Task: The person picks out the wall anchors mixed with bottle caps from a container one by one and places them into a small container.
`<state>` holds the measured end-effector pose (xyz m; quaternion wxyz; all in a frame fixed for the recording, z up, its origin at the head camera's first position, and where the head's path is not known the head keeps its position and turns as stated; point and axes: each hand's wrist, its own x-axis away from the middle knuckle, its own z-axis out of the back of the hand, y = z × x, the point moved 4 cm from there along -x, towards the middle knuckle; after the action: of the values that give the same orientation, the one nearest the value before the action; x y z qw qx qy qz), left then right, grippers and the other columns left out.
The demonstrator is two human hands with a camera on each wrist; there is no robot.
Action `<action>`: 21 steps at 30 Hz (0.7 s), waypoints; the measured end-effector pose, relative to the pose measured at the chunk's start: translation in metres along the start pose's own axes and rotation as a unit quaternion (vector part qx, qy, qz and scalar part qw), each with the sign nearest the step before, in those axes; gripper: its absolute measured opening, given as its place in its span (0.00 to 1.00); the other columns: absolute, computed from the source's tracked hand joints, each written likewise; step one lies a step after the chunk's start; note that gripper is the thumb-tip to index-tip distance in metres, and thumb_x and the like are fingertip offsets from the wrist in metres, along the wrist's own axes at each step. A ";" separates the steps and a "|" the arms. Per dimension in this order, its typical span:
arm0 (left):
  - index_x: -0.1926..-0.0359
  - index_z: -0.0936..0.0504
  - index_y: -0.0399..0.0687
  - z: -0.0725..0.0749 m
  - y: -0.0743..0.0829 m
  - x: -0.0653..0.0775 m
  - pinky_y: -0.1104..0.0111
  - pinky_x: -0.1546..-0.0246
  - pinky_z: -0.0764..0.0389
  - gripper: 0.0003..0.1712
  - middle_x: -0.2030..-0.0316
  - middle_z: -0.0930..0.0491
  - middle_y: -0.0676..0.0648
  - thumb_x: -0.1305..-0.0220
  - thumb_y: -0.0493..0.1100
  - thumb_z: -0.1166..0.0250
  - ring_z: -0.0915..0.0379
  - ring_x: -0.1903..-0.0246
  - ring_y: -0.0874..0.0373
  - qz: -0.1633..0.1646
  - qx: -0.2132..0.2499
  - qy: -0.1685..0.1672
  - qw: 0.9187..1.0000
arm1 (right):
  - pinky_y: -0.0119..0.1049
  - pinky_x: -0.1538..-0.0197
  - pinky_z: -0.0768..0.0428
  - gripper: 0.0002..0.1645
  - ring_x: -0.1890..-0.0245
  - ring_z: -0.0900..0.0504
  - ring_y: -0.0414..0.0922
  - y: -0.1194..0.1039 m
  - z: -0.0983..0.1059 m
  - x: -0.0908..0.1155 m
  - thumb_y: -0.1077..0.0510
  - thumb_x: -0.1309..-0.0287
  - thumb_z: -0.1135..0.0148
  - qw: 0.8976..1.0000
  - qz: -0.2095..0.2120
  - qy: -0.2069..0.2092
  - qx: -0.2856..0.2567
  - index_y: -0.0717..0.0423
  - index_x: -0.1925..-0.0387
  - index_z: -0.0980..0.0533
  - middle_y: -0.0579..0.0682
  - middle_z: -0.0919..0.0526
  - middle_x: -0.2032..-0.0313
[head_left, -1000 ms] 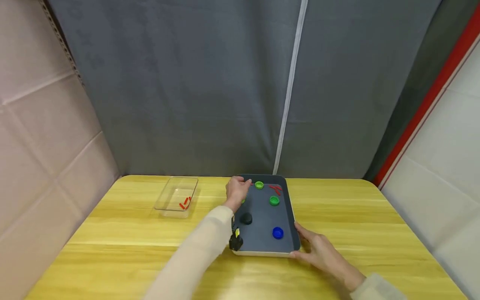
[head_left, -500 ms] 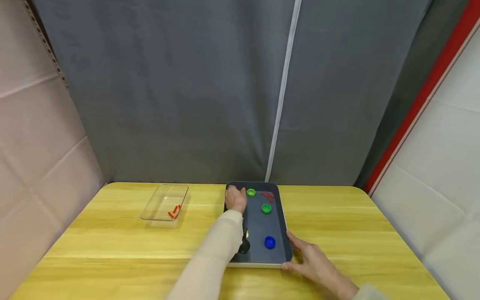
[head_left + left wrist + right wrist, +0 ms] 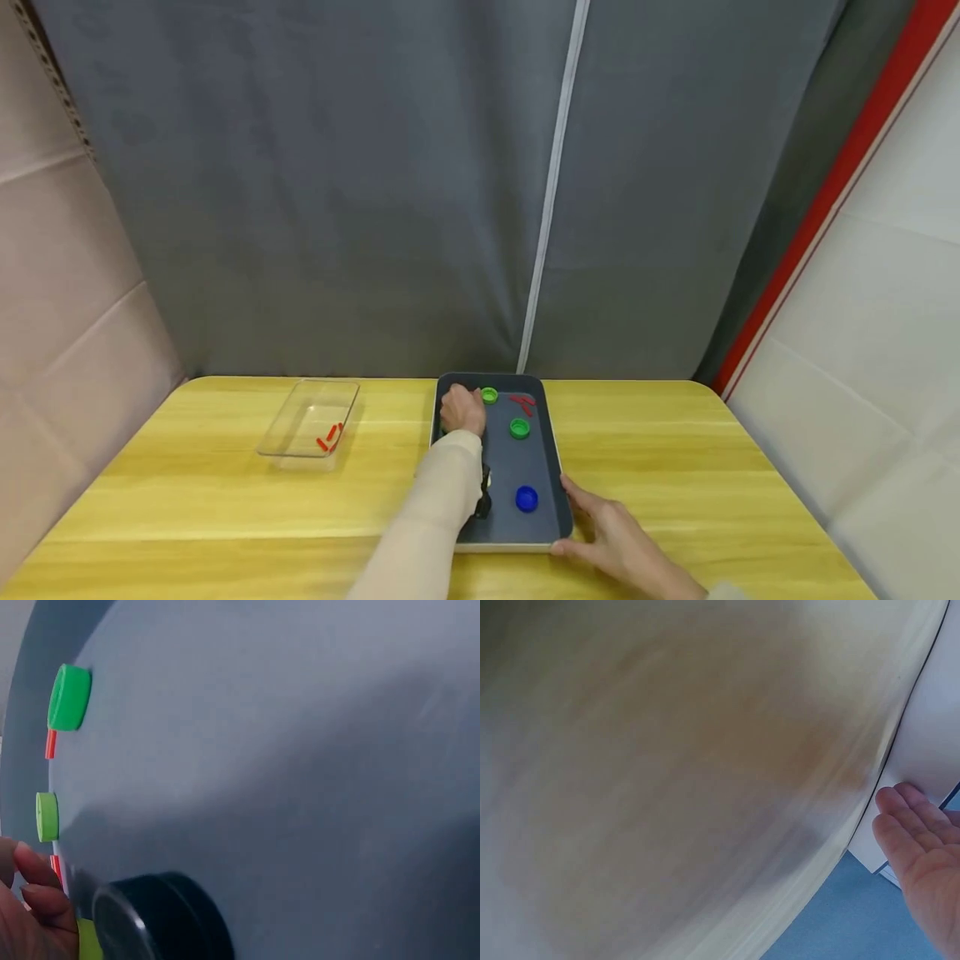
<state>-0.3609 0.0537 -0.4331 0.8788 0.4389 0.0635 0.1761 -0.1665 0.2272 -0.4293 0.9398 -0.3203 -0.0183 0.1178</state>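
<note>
My left hand (image 3: 462,408) reaches into the back left of a dark grey tray (image 3: 558,508), its fingers bent. In the left wrist view its fingertips are right by a red stick (image 3: 55,862) and a yellow-green cap (image 3: 88,941); I cannot tell whether they pinch anything. A black round lid (image 3: 161,919) stands close beside them, hidden by the sleeve in the head view. Beyond are a lime cap (image 3: 489,395) and a green cap (image 3: 519,428). Extended fingers and thumb of my right hand (image 3: 618,537) touch the tray's front right corner.
A blue cap (image 3: 527,499) lies near the tray's front, and several red sticks (image 3: 527,410) at its back right. Left of the tray stands a transparent box (image 3: 281,450) with red sticks inside. A grey curtain (image 3: 337,208) hangs behind the wooden table (image 3: 187,467).
My left hand has moved further in over the tray, and its sleeve now covers the black lid. My right hand stays at the corner. The head view has shifted, moving everything left and down.
</note>
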 end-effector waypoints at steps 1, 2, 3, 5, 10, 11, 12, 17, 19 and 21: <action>0.64 0.20 0.34 0.000 -0.001 -0.001 0.49 0.64 0.22 0.17 0.64 0.18 0.35 0.39 0.47 0.36 0.21 0.63 0.39 -0.002 -0.003 -0.001 1.000 | 0.49 0.46 0.27 0.57 0.40 0.28 0.55 0.000 -0.001 0.000 0.34 0.55 0.34 1.000 -0.003 -0.005 -0.005 0.67 0.34 0.40 0.63 0.31 0.38; 0.65 0.19 0.35 0.000 -0.002 -0.003 0.50 0.65 0.22 0.16 0.64 0.18 0.35 0.40 0.47 0.36 0.21 0.64 0.39 -0.003 -0.004 -0.003 1.000 | 0.49 0.45 0.28 0.57 0.40 0.29 0.56 0.000 -0.001 -0.001 0.34 0.55 0.34 1.000 -0.008 -0.011 -0.011 0.67 0.34 0.41 0.63 0.31 0.38; 0.66 0.19 0.35 0.000 -0.002 -0.004 0.50 0.65 0.22 0.16 0.65 0.18 0.35 0.40 0.47 0.35 0.21 0.64 0.39 -0.004 -0.004 -0.003 1.000 | 0.49 0.45 0.28 0.57 0.40 0.29 0.56 0.000 -0.002 -0.001 0.34 0.55 0.34 1.000 -0.013 -0.017 -0.014 0.66 0.33 0.41 0.63 0.32 0.38; 0.66 0.18 0.34 0.000 -0.003 -0.006 0.50 0.65 0.22 0.15 0.65 0.18 0.35 0.41 0.46 0.34 0.21 0.65 0.39 -0.003 -0.002 -0.005 1.000 | 0.49 0.45 0.28 0.57 0.39 0.30 0.56 0.001 -0.002 -0.002 0.34 0.55 0.34 0.999 -0.021 -0.028 -0.022 0.66 0.33 0.41 0.63 0.33 0.37; 0.65 0.18 0.32 -0.001 -0.003 -0.009 0.50 0.65 0.22 0.15 0.66 0.18 0.34 0.42 0.44 0.34 0.21 0.66 0.38 0.002 -0.003 0.003 1.000 | 0.51 0.44 0.29 0.58 0.38 0.32 0.58 0.002 -0.003 -0.003 0.34 0.55 0.33 0.998 -0.037 -0.040 -0.037 0.66 0.33 0.42 0.64 0.34 0.36; 0.65 0.19 0.32 -0.001 -0.003 -0.010 0.50 0.65 0.22 0.15 0.66 0.18 0.34 0.42 0.43 0.34 0.21 0.66 0.38 0.005 -0.004 0.006 1.000 | 0.51 0.44 0.29 0.58 0.38 0.32 0.58 0.002 -0.004 -0.003 0.34 0.55 0.33 0.998 -0.039 -0.041 -0.039 0.66 0.33 0.42 0.64 0.34 0.36; 0.65 0.19 0.32 -0.002 -0.003 -0.010 0.50 0.65 0.22 0.15 0.66 0.18 0.34 0.42 0.43 0.34 0.21 0.66 0.38 0.007 -0.005 0.007 1.000 | 0.51 0.44 0.29 0.58 0.38 0.31 0.59 0.002 -0.004 -0.003 0.34 0.55 0.33 0.998 -0.040 -0.040 -0.037 0.66 0.33 0.42 0.64 0.34 0.37; 0.60 0.23 0.31 -0.004 -0.003 -0.011 0.50 0.65 0.22 0.16 0.65 0.19 0.33 0.42 0.42 0.36 0.21 0.65 0.38 0.019 -0.019 0.006 1.000 | 0.52 0.45 0.29 0.57 0.40 0.30 0.59 0.002 -0.004 -0.002 0.35 0.54 0.33 0.998 -0.034 -0.039 -0.036 0.67 0.34 0.41 0.66 0.32 0.38; 0.58 0.24 0.31 -0.005 -0.003 -0.012 0.50 0.65 0.22 0.17 0.64 0.19 0.33 0.41 0.42 0.37 0.21 0.65 0.39 0.019 -0.031 0.005 0.999 | 0.52 0.45 0.29 0.56 0.40 0.29 0.59 0.002 -0.003 -0.002 0.36 0.53 0.34 0.998 -0.035 -0.043 -0.039 0.67 0.33 0.41 0.65 0.31 0.39; 0.57 0.25 0.31 -0.006 -0.003 -0.012 0.51 0.65 0.22 0.18 0.64 0.19 0.34 0.41 0.43 0.37 0.21 0.65 0.39 0.017 -0.041 0.007 0.999 | 0.52 0.45 0.29 0.56 0.40 0.29 0.59 0.003 -0.004 -0.003 0.35 0.53 0.34 0.998 -0.033 -0.044 -0.039 0.67 0.34 0.41 0.65 0.30 0.39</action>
<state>-0.3734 0.0522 -0.4395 0.8925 0.4021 0.0547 0.1967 -0.1695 0.2267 -0.4337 0.9282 -0.3506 -0.0749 0.0998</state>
